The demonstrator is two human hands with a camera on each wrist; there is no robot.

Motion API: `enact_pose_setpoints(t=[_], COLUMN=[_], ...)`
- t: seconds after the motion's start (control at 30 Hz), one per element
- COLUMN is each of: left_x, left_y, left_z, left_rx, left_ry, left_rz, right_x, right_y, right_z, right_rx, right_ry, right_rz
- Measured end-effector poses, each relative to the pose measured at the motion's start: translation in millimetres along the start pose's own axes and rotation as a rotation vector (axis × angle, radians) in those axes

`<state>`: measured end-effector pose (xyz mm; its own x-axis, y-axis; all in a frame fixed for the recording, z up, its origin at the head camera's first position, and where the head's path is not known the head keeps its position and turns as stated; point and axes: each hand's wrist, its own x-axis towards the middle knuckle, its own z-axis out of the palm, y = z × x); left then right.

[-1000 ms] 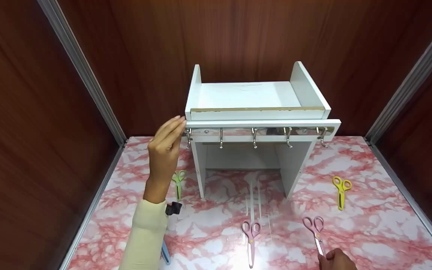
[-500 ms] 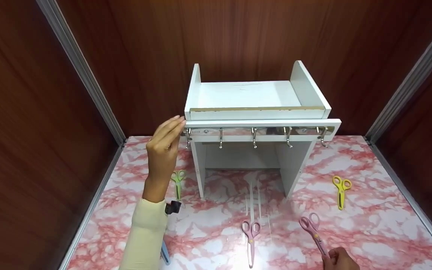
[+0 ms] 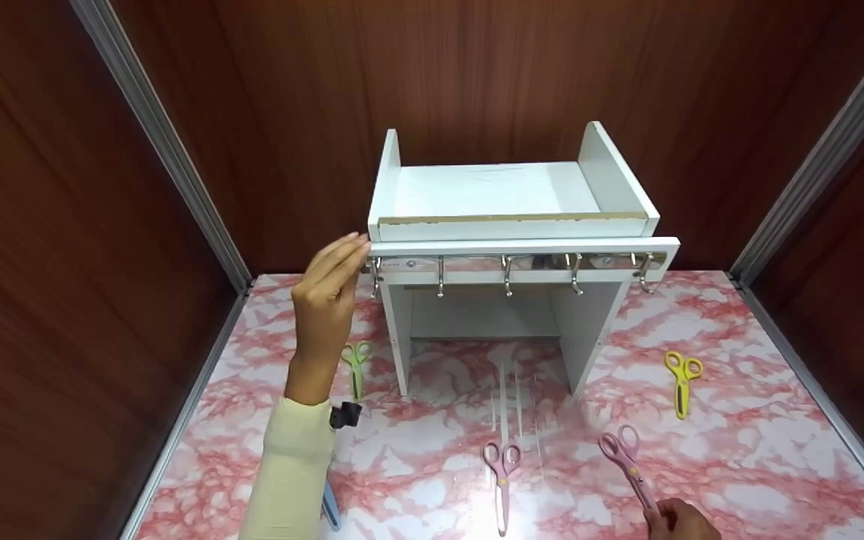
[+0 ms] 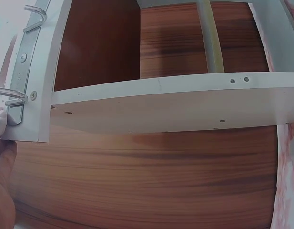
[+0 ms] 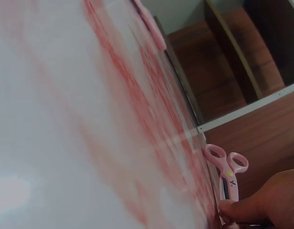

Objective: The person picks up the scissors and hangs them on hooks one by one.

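Observation:
My left hand (image 3: pixel 323 300) holds the left end of the white hook rail (image 3: pixel 522 246) on the front of a white shelf unit (image 3: pixel 514 227). In the left wrist view the thumb and fingers sit around the end of that rail (image 4: pixel 42 114), beside a metal hook (image 4: pixel 13 95). At the lower right, my right hand (image 3: pixel 679 520) pinches pink scissors (image 3: pixel 633 472) by the blade end, handles pointing away from me. The right wrist view shows these scissors (image 5: pixel 228 174) raised in the fingers of the right hand (image 5: pixel 270 200).
A second pair of pink scissors (image 3: pixel 503 480) lies front centre on the marbled table (image 3: pixel 417 465). Yellow scissors (image 3: pixel 682 382) lie to the right, green scissors (image 3: pixel 357 367) left of the unit. A blue object (image 3: pixel 331 506) shows beside the left sleeve. Wood-look walls (image 3: pixel 477 75) enclose the table.
The scissors in my right hand have turned and tilted, handles shifting slightly up and left. The right hand has moved a little to the right. My left hand has barely moved.

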<state>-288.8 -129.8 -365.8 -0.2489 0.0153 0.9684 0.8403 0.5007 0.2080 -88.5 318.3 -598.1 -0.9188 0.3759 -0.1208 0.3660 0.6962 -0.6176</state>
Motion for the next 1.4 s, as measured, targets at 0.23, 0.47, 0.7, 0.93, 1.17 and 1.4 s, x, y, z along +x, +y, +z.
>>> enact_pose_setpoints(t=[0.23, 0.47, 0.7, 0.93, 1.17, 1.4], left_x=[-1.0, 0.4, 1.3, 0.9, 0.4, -0.1], left_y=[-1.2, -0.5, -0.9, -1.9, -2.3, -2.6], left_z=[-0.4, 1.0, 2.6, 1.6, 0.5, 1.3], left_rx=[0.003, 0.008, -0.002, -0.011, -0.011, -0.006], left_ry=[0.009, 0.019, 0.028, 0.032, 0.019, 0.024], left_rz=[0.004, 0.002, 0.012, 0.025, 0.024, 0.014], right_x=[1.1, 1.0, 0.4, -0.8, -1.6, -4.3], right_y=[3.4, 4.8, 2.4, -4.0, -13.6, -19.1], right_z=[3.4, 5.9, 11.4, 12.4, 5.6, -1.8], right_rx=[0.051, 0.092, 0.131, 0.149, 0.112, 0.084], right_ry=[0.054, 0.087, 0.174, 0.271, 0.337, 0.347], right_rz=[0.031, 0.047, 0.060, 0.101, 0.142, 0.144])
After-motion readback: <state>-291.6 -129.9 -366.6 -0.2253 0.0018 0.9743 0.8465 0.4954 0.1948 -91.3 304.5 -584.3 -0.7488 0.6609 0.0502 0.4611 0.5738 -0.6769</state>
